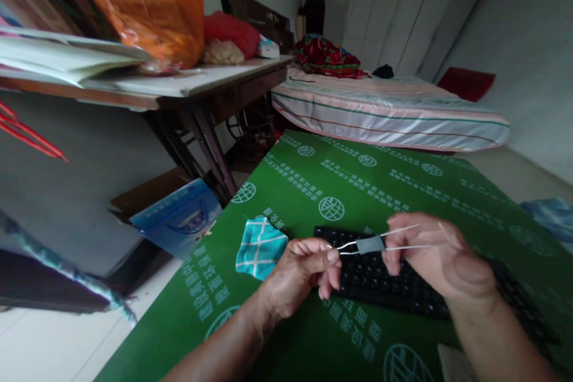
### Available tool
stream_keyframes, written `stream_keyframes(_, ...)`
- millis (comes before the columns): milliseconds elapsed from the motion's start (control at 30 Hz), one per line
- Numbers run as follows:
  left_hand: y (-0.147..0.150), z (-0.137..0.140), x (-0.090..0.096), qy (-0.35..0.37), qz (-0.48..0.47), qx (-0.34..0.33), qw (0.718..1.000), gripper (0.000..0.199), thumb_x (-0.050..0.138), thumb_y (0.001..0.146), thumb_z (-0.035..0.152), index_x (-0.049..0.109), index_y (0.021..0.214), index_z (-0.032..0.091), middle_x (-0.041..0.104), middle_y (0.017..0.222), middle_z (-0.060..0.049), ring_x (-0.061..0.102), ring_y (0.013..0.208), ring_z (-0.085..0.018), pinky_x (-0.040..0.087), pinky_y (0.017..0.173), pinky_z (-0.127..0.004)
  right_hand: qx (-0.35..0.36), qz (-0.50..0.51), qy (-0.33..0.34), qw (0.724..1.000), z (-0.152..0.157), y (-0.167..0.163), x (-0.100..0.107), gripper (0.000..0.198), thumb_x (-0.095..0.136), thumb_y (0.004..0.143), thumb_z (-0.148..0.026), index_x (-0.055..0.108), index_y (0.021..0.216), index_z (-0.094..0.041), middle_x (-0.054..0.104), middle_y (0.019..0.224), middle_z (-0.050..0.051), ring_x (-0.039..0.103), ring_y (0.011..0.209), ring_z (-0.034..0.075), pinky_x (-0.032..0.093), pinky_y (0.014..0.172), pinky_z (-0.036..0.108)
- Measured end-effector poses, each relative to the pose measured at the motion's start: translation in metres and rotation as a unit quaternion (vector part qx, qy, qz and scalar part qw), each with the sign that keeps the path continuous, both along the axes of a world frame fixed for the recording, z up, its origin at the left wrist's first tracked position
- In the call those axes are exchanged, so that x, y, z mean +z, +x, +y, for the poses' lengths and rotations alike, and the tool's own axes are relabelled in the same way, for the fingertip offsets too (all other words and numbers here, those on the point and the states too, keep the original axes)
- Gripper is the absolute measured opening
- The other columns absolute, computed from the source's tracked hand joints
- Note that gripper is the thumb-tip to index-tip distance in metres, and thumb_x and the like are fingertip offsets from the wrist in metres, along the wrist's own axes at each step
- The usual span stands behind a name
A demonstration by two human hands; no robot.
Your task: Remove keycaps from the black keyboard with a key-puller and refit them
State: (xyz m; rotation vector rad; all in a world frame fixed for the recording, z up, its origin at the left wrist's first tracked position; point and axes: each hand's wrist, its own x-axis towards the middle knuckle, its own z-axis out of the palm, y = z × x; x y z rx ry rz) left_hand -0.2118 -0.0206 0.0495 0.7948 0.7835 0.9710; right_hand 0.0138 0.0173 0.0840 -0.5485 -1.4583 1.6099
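Pinched between the thumb and fingers of my left hand [308, 265] is the metal end of a small wire keycap puller with a grey body [370, 244]. Its two long thin wires point right, across my right hand [439, 259]. That hand is partly smeared by motion; its fingers are apart behind the wires, and no grip on them shows. Under both hands lies a black keyboard [371, 283], partly hidden by my right hand and forearm. A folded turquoise checked cloth [259, 249] rests beside my left hand.
The green table [286, 185] carries printed white writing and globes. Near its front edge sits a brownish flat piece [452, 363]. A desk [215, 80] at left bears an orange bag [152, 6] and papers. Behind is a bed [385, 110]; a blue bag [179, 218] stands on the floor.
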Motion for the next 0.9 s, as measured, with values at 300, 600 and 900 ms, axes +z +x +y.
stream_keyframes(300, 0.005, 0.012, -0.021, -0.016, -0.052, 0.047, 0.997, 0.032, 0.071, 0.072, 0.041, 0.063, 0.068, 0.011, 0.063, 0.051, -0.003, 0.051, 0.037, -0.007, 0.036, 0.038, -0.016, -0.020, -0.117, 0.025, 0.993, 0.026, -0.047, -0.009, 0.024, 0.070, 0.077, -0.034, 0.069, 0.096, -0.019, 0.066, 0.063, 0.001, 0.060, 0.053, 0.013, 0.049, 0.051, 0.025)
stream_keyframes(600, -0.009, 0.022, -0.025, 0.035, 0.161, 0.194, 0.967, 0.025, 0.063, 0.077, 0.037, 0.062, 0.073, 0.013, 0.061, 0.058, 0.001, 0.051, 0.046, -0.007, 0.041, 0.047, -0.019, -0.100, -0.212, 0.035, 0.972, 0.038, -0.070, -0.021, 0.025, 0.061, 0.084, -0.041, 0.062, 0.092, -0.018, 0.063, 0.061, -0.001, 0.059, 0.053, 0.011, 0.051, 0.053, 0.022)
stream_keyframes(900, -0.012, 0.025, -0.065, 0.157, 0.317, 0.293, 0.888, 0.021, 0.054, 0.076, 0.018, 0.060, 0.096, 0.017, 0.065, 0.092, -0.006, 0.063, 0.088, -0.018, 0.052, 0.079, -0.033, -0.141, -0.319, 0.050, 0.936, 0.045, -0.075, -0.042, 0.029, 0.058, 0.083, -0.046, 0.060, 0.088, -0.018, 0.065, 0.060, 0.000, 0.061, 0.054, 0.011, 0.052, 0.053, 0.018)
